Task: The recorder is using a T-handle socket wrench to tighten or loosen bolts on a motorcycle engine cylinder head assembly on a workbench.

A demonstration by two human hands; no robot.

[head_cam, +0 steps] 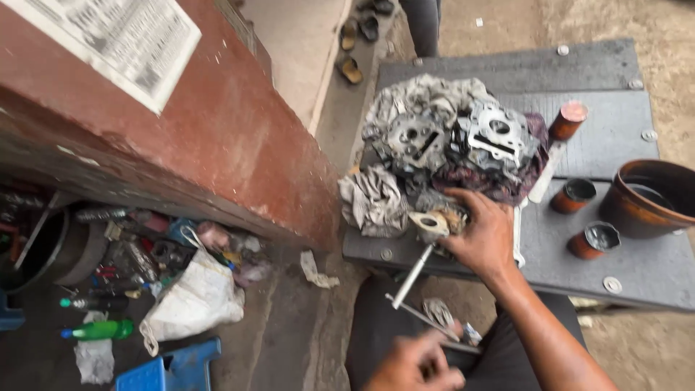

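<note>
Small metal part at bench near edge; its rod slants down-left off the edge toward the lap. Grey bolted bench outdoors, dirt ground, red wall left. Right hand fingers closed on part. Left hand fingers curled around thin tool.
</note>
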